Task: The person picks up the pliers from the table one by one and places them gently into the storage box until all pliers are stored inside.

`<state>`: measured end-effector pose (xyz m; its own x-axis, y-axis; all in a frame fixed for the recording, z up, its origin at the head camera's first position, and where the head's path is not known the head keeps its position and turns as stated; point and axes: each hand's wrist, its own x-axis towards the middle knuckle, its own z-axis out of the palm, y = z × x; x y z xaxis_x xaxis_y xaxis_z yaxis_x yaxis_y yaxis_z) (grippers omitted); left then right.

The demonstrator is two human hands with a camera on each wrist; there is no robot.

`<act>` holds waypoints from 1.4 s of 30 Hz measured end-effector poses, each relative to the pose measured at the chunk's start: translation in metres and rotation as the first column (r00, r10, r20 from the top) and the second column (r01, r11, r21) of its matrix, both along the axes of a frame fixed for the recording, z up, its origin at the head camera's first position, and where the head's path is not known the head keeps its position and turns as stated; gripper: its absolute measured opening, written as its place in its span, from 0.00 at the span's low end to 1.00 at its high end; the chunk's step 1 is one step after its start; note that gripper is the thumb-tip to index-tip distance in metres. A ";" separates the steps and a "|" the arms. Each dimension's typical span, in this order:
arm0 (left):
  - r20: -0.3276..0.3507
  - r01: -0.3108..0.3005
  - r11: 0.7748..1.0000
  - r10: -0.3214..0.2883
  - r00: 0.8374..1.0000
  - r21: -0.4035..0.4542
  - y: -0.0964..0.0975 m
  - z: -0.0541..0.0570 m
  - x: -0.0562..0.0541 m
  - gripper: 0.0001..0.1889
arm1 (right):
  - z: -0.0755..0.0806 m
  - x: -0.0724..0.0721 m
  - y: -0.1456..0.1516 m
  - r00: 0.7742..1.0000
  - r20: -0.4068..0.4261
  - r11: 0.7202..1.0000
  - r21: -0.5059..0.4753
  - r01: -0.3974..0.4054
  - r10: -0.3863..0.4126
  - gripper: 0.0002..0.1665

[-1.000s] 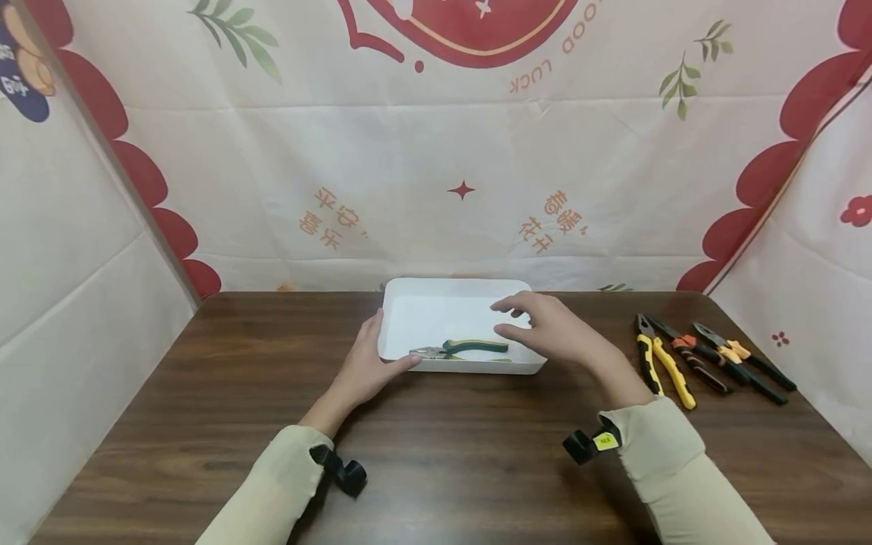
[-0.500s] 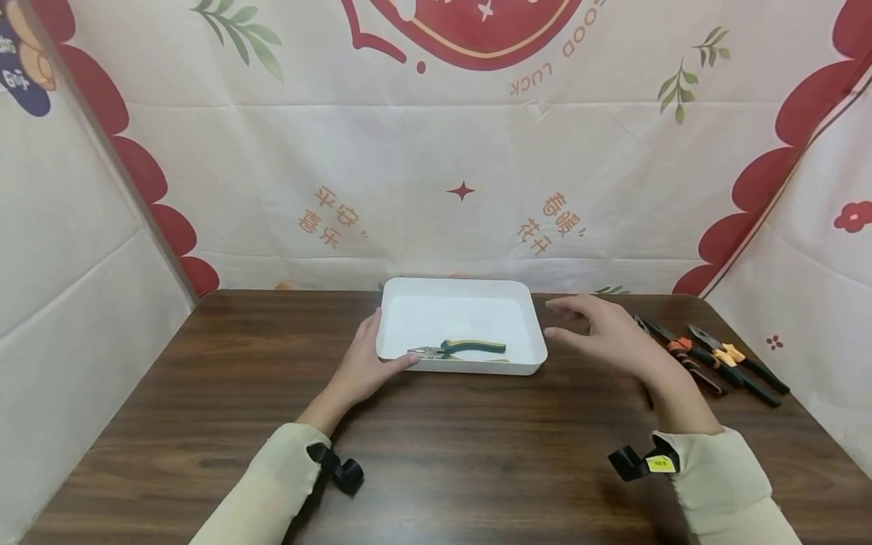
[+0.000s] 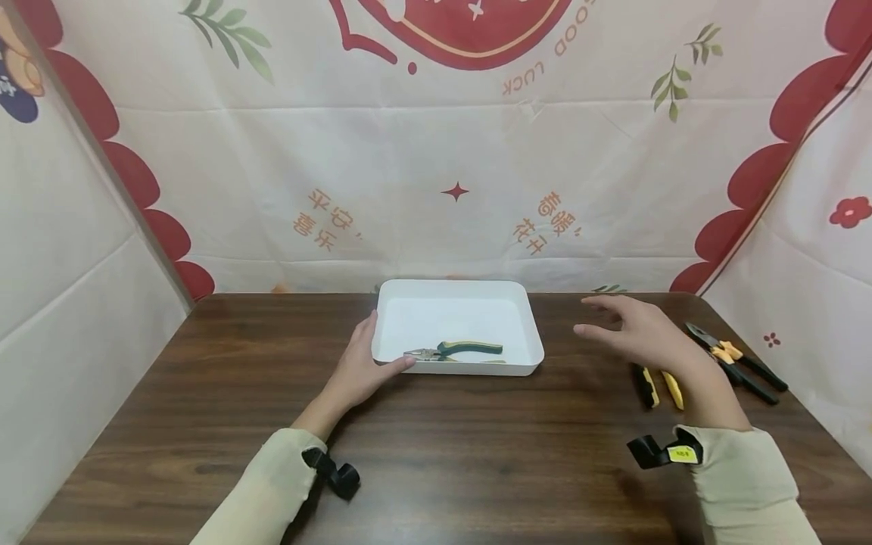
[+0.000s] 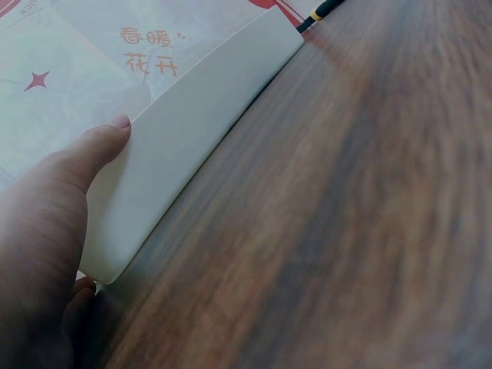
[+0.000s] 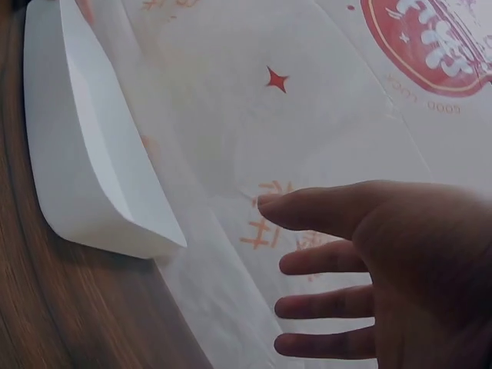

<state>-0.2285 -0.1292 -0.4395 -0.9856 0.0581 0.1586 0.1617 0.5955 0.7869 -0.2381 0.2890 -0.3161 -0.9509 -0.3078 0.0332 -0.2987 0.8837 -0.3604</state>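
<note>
My left hand (image 3: 357, 375) holds the near left corner of a shallow white tray (image 3: 456, 306), thumb at the front rim and fingers along the left side. In the left wrist view the thumb (image 4: 104, 146) lies against the tray's outer wall (image 4: 177, 146). Inside the tray, close to its front wall, lie combination pliers (image 3: 470, 347) with green and yellow handles. To the right of the tray my right hand (image 3: 643, 333) hovers with nothing in it, thumb and fingers spread apart, as the right wrist view also shows. Beneath it, yellow-and-black pliers handles (image 3: 673, 390) show, their head hidden.
Pliers with black and light orange handles (image 3: 749, 371) rest at the table's right side. Another pair there is covered by the right hand and forearm. A printed cloth (image 3: 409, 151) hangs behind the brown wooden table (image 3: 490, 446).
My right hand has moved from over the tray out to the right, above the pliers lying there. My left hand stays at the tray's corner, and the green-handled pliers lie as before.
</note>
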 end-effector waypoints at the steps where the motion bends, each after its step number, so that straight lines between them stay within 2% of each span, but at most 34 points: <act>1: 0.003 0.000 1.000 0.000 1.000 -0.002 0.000 0.000 0.000 0.62 | 0.000 0.000 0.002 1.000 0.006 1.000 0.006 0.006 -0.006 0.44; 7: 0.007 0.002 1.000 -0.002 1.000 -0.009 0.000 0.002 0.000 0.61 | 0.001 -0.003 0.012 0.999 0.017 0.998 0.044 0.036 -0.037 0.48; 16: 0.017 -0.023 1.000 0.023 1.000 -0.014 -0.005 0.005 0.005 0.61 | -0.003 -0.012 0.016 0.998 0.042 0.996 0.078 0.042 -0.045 0.47; 25: 0.012 -0.003 1.000 0.003 1.000 -0.016 -0.005 0.002 0.003 0.61 | -0.006 -0.008 0.025 0.988 0.113 0.989 0.122 0.087 -0.101 0.50; 32: 0.013 -0.002 1.000 0.003 1.000 -0.020 -0.002 0.002 0.002 0.61 | -0.011 -0.007 0.033 0.986 0.126 0.982 0.168 0.086 -0.108 0.46; 38: 0.013 -0.001 1.000 0.001 1.000 -0.027 -0.001 0.002 0.001 0.61 | -0.016 -0.008 0.039 0.976 0.160 0.975 0.187 0.119 -0.150 0.50; 42: 0.010 0.005 1.000 -0.005 1.000 -0.026 0.000 0.003 0.001 0.61 | -0.020 -0.009 0.044 0.969 0.172 0.971 0.195 0.141 -0.175 0.48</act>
